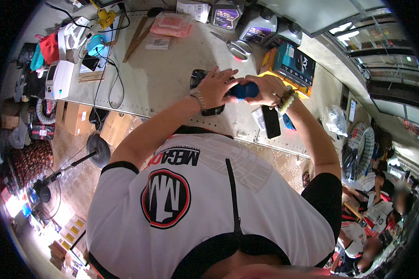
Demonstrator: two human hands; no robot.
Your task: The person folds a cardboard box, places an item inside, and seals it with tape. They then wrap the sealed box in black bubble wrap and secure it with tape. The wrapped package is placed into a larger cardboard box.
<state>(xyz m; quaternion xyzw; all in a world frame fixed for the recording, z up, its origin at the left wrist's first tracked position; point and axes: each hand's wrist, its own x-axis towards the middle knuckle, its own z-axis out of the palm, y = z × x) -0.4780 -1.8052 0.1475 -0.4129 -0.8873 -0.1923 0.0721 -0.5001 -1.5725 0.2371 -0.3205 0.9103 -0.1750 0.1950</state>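
Note:
My right hand (268, 91) is closed round a blue rounded thing (245, 90), perhaps a roll of tape; its exact kind is partly hidden by the fingers. My left hand (215, 88) lies with fingers stretched over a black, shiny wrapped package (199, 78), its fingertips near or against the blue thing. The package shows on both sides of that hand, flat on the pale worktable (160, 76). A black phone (271, 122) lies by my right wrist, partly over a white slip (258, 118). Beside that forearm a small blue round thing (288, 122) is partly hidden.
Scissors (233, 46) lie beyond my hands. Dark bottles (258, 28) line the back, with a blue-black box (293, 65) on a yellow box (267, 65) at right. Leftward are pink packs (171, 24), cables (118, 79) and a white printer (59, 79). Other people sit lower right.

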